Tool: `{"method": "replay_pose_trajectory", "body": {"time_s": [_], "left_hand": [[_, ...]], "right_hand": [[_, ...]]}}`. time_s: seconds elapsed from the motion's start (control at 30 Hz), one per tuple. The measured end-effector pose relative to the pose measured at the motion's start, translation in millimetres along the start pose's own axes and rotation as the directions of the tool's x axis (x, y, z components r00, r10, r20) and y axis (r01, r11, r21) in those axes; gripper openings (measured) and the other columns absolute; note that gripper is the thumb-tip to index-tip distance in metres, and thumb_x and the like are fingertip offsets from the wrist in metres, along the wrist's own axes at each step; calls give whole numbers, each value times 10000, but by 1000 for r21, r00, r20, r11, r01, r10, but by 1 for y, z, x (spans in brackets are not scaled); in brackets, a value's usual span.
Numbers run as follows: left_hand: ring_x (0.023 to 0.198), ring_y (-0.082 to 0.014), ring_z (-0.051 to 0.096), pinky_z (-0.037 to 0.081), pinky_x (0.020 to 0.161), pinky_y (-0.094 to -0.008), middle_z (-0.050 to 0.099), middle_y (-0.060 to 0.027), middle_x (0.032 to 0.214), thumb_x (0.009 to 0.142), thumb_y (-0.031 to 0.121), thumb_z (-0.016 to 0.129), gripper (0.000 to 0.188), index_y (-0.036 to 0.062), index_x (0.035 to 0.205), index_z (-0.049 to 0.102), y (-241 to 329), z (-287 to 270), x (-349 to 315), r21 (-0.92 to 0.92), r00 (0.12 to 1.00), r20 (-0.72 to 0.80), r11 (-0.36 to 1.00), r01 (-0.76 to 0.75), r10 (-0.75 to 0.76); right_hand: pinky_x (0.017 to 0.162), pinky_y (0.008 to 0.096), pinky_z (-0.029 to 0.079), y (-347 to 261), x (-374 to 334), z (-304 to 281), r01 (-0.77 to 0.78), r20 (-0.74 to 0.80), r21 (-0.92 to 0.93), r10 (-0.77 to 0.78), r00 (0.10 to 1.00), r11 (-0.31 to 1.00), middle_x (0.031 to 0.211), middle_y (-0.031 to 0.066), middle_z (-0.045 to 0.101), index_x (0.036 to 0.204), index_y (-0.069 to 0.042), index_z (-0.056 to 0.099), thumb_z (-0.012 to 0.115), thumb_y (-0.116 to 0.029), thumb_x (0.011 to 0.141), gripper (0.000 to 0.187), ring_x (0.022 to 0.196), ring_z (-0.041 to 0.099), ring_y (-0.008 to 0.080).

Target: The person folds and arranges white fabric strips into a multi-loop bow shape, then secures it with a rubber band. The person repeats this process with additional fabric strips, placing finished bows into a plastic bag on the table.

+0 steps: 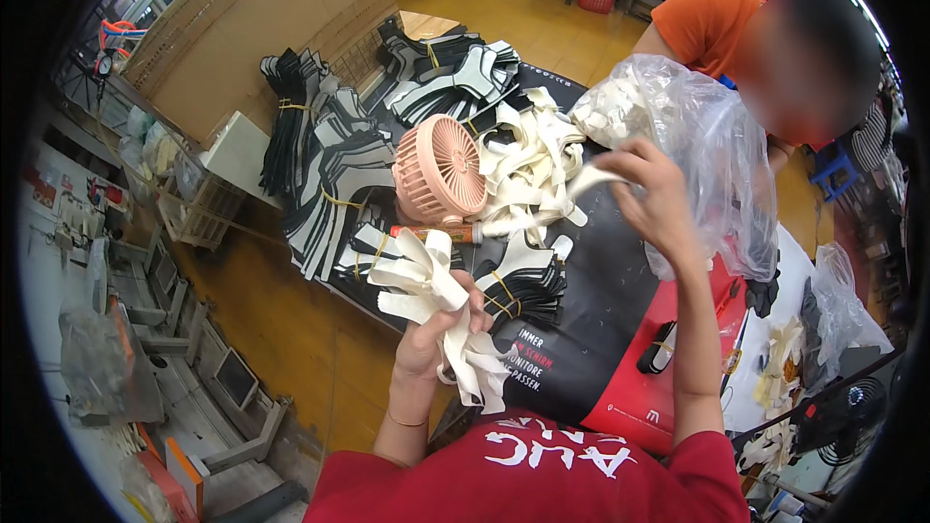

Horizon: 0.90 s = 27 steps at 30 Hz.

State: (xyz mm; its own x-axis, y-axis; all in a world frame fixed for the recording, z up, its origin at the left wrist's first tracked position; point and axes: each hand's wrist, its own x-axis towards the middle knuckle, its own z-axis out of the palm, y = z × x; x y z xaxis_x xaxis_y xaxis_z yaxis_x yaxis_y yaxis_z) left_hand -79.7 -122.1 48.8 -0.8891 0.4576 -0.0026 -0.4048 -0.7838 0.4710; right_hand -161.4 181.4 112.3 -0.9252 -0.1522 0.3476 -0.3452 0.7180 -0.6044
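- Left hand (426, 344): closed around a bunch (426, 281) of white strips near the bench's (596, 320) near edge; the bunch's long axis slopes from upper left to lower right, both ends protruding from the grip.
- Right hand (654, 199): pinching one white strip (594, 178), whose free end points left, toward the pile (528, 169); whether that end touches the pile cannot be told.
- Pile: loose white strips, just left of the right hand, the nearer one; ahead and rightward of the left hand.
- Fan (441, 169): pink, directly left of the pile.
- Bag (712, 155): clear plastic, right of the pile.
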Motion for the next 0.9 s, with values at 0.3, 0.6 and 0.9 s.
{"method": "replay_pose_trajectory", "body": {"time_s": [0.3,0.6,0.9], "left_hand": [[816,-150,493,409,799,-332,544,-104,994,879,139,587,467,23,1297,413,3,4,9,36,999,-20,999,38,-38],[868,-171,476,423,835,-358,495,-61,926,876,92,588,519,21,1347,381,-7,16,3,-80,1000,-5,997,5,-6],[868,-155,490,457,799,-328,497,-58,954,919,96,547,283,22,1165,430,-9,17,14,-51,981,-193,998,-28,18]], "right_hand": [[920,391,422,11,-14,-18,-83,360,-63,101,927,995,1032,113,606,1124,-47,617,648,-80,716,411,1078,528,301],[903,410,391,16,95,123,369,382,-535,-172,908,760,933,90,641,968,-96,675,610,-86,715,262,983,578,257],[788,292,461,33,99,63,-60,339,293,-44,940,954,896,43,647,1048,-20,640,555,-103,850,230,854,589,142]]}}
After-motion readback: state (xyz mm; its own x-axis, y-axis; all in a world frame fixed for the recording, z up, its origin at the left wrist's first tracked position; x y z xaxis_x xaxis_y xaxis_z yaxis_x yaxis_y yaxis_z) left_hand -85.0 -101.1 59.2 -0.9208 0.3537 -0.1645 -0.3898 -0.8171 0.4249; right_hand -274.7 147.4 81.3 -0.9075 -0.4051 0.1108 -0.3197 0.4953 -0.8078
